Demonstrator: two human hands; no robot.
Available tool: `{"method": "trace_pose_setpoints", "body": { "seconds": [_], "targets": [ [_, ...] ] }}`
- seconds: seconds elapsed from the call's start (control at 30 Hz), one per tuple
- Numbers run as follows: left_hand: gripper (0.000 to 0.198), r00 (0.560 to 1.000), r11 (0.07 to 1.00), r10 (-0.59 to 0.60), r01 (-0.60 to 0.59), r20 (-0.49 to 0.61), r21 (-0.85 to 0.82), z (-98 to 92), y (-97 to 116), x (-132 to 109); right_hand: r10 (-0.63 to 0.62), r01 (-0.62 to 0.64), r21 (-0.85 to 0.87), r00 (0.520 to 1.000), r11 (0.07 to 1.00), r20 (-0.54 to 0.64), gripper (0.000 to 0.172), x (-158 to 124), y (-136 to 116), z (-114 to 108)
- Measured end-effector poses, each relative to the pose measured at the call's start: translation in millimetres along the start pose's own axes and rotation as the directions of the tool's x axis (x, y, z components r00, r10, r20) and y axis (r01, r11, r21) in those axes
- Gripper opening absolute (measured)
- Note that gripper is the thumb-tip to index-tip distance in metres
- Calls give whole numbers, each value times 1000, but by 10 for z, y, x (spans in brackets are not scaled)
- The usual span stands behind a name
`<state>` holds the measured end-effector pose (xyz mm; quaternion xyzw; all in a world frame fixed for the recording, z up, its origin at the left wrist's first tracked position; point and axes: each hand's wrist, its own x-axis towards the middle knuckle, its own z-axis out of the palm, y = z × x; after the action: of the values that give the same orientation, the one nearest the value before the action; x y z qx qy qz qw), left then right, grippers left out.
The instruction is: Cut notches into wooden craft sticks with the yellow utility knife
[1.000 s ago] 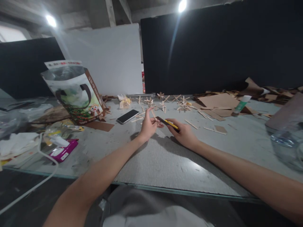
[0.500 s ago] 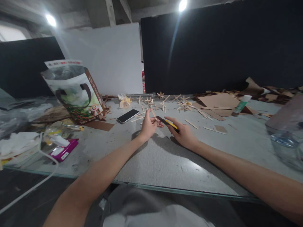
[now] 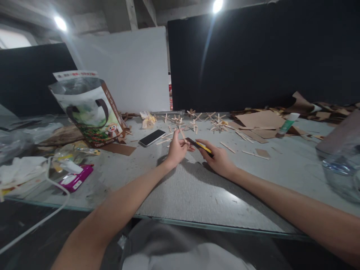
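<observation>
Pinching thin wooden stick [image 3: 182,134] upright, left hand [image 3: 176,150] hovers mid-table [image 3: 182,191]. Right hand [image 3: 218,159], fingers wrapped around yellow-black knife [image 3: 200,146], points tip toward stick. Phone [image 3: 152,138] lies just left; stick crosses [image 3: 194,122] scattered behind.

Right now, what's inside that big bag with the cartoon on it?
Only a shiny silver lining shows at the open top of the bag. Anything deeper is hidden behind its printed front.

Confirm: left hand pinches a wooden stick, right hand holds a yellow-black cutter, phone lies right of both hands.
Wrong side: in the head view the phone lies left of both hands. Stick in left hand, cutter in right hand: correct.
</observation>
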<state>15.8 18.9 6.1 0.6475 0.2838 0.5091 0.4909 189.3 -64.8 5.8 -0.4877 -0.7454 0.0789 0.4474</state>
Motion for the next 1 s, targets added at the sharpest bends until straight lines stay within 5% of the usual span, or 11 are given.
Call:
{"method": "trace_pose_setpoints", "body": {
  "seconds": [0.47, 0.7, 1.0],
  "targets": [
    [33, 999, 973, 17, -8, -38, 231, 11, 137, -97, -120, 151, -242, 983, 958, 138, 56, -48, 66, 38],
    [33, 993, 973, -42, 66, -113, 222, 51, 133, -193, -18, 128, -381, 960, 916, 279, 57, -50, -115, 47],
    [34, 985, 974, -169, 173, -42, 144, -2, -15, -172, 152, 90, -526, 905, 846, 398, 53, 185, -459, -117]
  ]
}}
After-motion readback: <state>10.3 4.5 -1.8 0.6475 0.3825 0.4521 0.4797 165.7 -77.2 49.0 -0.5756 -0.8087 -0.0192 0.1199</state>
